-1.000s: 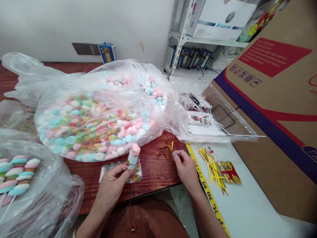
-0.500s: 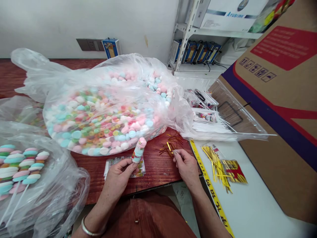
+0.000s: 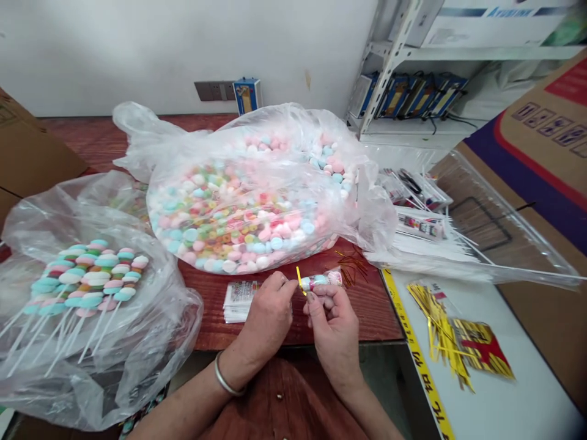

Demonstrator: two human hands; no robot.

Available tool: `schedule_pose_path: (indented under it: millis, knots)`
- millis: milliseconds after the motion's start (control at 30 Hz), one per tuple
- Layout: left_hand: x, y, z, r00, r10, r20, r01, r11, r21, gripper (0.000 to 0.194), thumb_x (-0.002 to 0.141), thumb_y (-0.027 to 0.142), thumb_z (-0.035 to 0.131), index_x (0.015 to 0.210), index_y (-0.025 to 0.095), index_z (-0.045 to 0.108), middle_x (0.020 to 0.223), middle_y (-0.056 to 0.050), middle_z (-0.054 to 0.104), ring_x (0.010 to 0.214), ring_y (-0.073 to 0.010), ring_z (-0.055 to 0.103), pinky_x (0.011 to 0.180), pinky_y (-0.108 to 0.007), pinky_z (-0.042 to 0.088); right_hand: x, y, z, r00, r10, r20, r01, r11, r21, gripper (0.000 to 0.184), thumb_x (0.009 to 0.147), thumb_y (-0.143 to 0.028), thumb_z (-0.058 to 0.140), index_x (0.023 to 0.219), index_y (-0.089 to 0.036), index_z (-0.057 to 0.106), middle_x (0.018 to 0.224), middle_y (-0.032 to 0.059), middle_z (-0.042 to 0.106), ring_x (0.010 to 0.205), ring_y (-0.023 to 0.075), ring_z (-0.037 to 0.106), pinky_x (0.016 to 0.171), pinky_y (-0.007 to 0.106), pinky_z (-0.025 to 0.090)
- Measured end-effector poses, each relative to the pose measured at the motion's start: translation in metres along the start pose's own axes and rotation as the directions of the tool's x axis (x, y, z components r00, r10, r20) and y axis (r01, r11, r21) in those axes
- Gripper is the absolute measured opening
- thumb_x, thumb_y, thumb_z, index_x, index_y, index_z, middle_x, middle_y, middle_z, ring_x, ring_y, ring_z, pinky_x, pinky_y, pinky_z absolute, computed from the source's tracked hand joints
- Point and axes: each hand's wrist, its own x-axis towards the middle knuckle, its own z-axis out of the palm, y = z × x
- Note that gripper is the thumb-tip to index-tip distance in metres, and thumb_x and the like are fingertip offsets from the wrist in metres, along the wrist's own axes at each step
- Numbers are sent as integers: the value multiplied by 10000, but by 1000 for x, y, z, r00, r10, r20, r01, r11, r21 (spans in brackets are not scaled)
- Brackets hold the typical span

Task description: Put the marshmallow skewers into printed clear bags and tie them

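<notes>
A wrapped marshmallow skewer (image 3: 321,280) lies sideways between my hands, its candy end pointing right. A gold twist tie (image 3: 299,278) stands up at its wrapped neck. My left hand (image 3: 270,308) is closed at the neck end; its fingertips are partly hidden behind the back of the hand. My right hand (image 3: 334,324) is closed under the candy, thumb and finger pinching the lower end of the tie. A stack of printed clear bags (image 3: 238,300) lies beside my left hand. Loose twist ties (image 3: 351,266) lie behind my right hand.
A big plastic bag of marshmallows and gummies (image 3: 247,208) fills the table's middle. Several candy skewers (image 3: 96,278) rest on plastic at left. White sticks (image 3: 426,244) fill a clear tray on the right. Gold ties (image 3: 440,330) lie below it, beside a large carton (image 3: 541,171).
My hands have come together, and the skewer has turned from upright to sideways. The gold tie has been brought to its neck. The view has shifted left.
</notes>
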Motion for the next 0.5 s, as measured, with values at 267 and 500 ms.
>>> schedule_pose_path:
  millis: [267, 500]
  knots:
    - [-6, -1, 0, 990, 59, -130, -60, 998, -7, 238, 967, 130, 417, 1122, 168, 595, 859, -62, 615, 774, -188, 571, 707, -301, 464, 6, 3, 5, 994, -106, -24, 99, 973, -209, 95, 926, -312, 580, 930, -218, 582, 820, 19, 669, 704, 165, 628, 660, 272, 507]
    - [-1, 5, -2, 984, -105, -146, 61, 958, -281, 154, 930, 95, 482, 931, 172, 615, 886, -53, 637, 839, -169, 593, 761, -284, 469, 6, 10, 7, 889, -454, 60, 427, 775, -466, 116, 975, -253, 524, 1021, -212, 623, 900, 54, 743, 775, 184, 707, 704, 279, 541]
